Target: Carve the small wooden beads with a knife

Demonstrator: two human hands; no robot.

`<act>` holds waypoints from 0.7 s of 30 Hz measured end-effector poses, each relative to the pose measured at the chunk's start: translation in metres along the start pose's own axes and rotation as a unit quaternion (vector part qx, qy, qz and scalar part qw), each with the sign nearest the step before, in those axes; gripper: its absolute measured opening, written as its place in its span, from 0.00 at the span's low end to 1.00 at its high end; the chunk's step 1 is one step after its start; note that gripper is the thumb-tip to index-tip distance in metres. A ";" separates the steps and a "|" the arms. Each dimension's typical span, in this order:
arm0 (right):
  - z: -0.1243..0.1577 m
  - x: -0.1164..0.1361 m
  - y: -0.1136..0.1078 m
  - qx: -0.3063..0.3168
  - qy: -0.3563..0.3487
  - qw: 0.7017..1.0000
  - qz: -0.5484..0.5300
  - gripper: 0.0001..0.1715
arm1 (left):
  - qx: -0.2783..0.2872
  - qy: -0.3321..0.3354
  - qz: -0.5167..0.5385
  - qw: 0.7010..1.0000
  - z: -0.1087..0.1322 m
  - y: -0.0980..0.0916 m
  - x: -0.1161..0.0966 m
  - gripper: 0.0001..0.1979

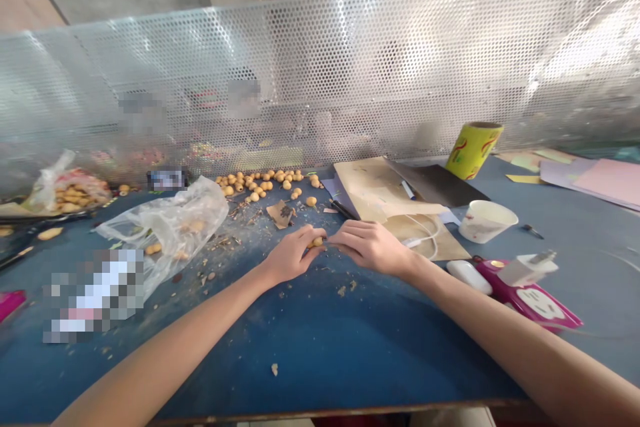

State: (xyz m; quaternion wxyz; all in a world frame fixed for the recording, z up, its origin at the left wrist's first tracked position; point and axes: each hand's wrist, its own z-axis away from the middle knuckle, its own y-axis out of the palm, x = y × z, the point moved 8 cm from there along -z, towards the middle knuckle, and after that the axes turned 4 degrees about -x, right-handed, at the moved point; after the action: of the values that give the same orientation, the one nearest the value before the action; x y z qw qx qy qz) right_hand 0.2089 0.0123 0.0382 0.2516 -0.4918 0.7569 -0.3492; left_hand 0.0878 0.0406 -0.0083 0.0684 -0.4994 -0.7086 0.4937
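My left hand [293,255] and my right hand [373,247] meet over the blue work mat [320,347]. Their fingertips close around a small round tan bead [316,242], which is partly hidden by my fingers. Whether my right fingers also hold a thin tool, I cannot tell. Brown shavings and crumbs [235,233] are strewn on the mat to the left of my hands. A loose group of similar beads [260,187] lies farther back, beyond my fingertips.
A crumpled clear plastic bag [170,227] lies to the left, and a fuller bag of beads [65,190] lies beyond it. Kraft paper [385,193], a paper cup [487,220], a yellow roll [473,150] and a magenta power strip [530,297] lie right. A perforated metal screen [320,73] stands behind.
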 end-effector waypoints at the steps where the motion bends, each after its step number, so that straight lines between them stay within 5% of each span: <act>1: 0.000 0.000 -0.001 -0.002 0.002 1.000 0.001 0.13 | -0.002 -0.002 0.000 1.000 0.000 0.000 0.000 0.11; 21: 0.000 -0.004 -0.003 0.006 -0.006 1.000 -0.008 0.14 | -0.006 -0.013 0.006 1.000 -0.001 0.000 0.001 0.09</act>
State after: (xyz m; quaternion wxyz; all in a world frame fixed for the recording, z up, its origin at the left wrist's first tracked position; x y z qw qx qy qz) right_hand 0.2123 0.0156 0.0406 0.2559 -0.4985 0.7494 -0.3526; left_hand 0.0877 0.0416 -0.0081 0.0534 -0.4974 -0.7095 0.4963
